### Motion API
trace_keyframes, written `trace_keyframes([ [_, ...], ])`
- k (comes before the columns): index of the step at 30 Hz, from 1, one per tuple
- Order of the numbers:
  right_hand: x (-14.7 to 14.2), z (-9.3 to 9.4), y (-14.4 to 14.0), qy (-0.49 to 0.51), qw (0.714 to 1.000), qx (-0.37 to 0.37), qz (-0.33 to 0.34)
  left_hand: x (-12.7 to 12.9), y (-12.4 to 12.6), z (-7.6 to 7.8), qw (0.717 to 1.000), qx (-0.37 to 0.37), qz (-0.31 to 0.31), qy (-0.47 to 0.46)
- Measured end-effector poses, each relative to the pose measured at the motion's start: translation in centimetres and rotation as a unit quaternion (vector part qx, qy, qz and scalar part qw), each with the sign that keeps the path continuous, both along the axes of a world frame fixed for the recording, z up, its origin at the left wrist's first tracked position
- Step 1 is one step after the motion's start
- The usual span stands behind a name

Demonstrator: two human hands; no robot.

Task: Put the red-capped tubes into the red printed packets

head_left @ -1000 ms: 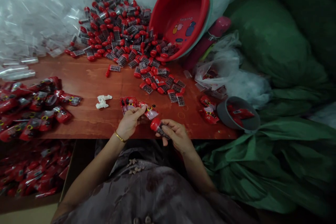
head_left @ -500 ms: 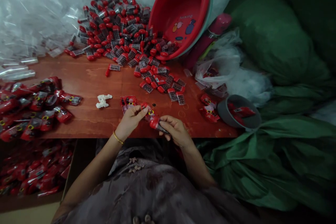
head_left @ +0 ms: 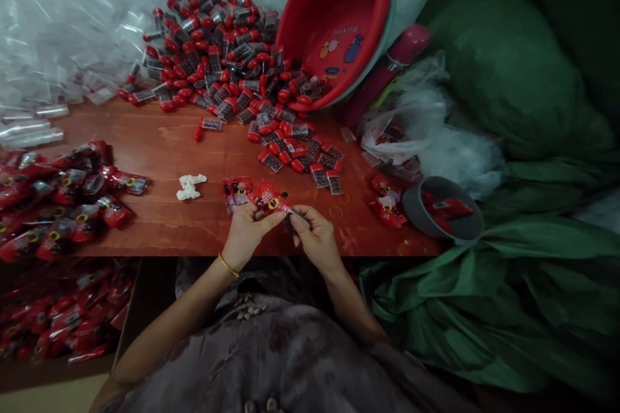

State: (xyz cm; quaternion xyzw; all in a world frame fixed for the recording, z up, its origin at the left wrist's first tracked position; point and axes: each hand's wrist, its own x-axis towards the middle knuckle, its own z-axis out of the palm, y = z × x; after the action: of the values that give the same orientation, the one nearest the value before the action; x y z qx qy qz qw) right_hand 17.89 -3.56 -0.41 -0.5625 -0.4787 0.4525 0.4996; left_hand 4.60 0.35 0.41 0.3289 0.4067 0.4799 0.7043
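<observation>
My left hand (head_left: 248, 230), with a gold bangle at the wrist, pinches a red printed wrapper (head_left: 268, 196) with a yellow and black design. Close beside it my right hand (head_left: 317, 237) is closed on a small container with a dark body, mostly hidden by the fingers. The container meets the right end of the wrapper; whether it is inside I cannot tell. Both hands are over the front of the table. Just beyond my left hand lie more red printed wrappers (head_left: 237, 186). Several small red-capped clear containers (head_left: 303, 150) lie farther back.
A big heap of red-capped containers (head_left: 213, 51) leans against a tilted red basin (head_left: 339, 19). Wrapped packs (head_left: 68, 187) lie at left, above a box of more packs (head_left: 62, 316). A grey bowl (head_left: 411, 210), plastic bags (head_left: 411, 116) and green cloth (head_left: 523, 284) are at right.
My hands have drawn closer together. The wrapper has turned so that more of its printed face shows, and the container's red cap, seen before, is now hidden.
</observation>
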Motion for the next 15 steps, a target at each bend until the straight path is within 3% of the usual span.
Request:
trace_keyframes([
  [5, -1.4, -0.7, 0.3, 0.034, 0.999, 0.017, -0.036, 0.3, -0.4, -0.4, 0.998, -0.032, 0.034, -0.033],
  [8, -1.3, -0.9, 0.2, 0.089, 0.996, -0.016, 0.020, 0.1, -0.2, -0.4, 0.995, -0.054, 0.063, -0.047],
  [10, -1.1, -0.7, 0.1, 0.071, 0.996, -0.026, 0.051, -0.1, -0.1, -0.4, 0.995, -0.057, 0.069, -0.051],
  [15, -1.5, -0.5, -0.3, -0.017, 0.999, 0.024, -0.027, -0.2, 0.0, -0.4, 0.999, -0.017, -0.015, -0.042],
])
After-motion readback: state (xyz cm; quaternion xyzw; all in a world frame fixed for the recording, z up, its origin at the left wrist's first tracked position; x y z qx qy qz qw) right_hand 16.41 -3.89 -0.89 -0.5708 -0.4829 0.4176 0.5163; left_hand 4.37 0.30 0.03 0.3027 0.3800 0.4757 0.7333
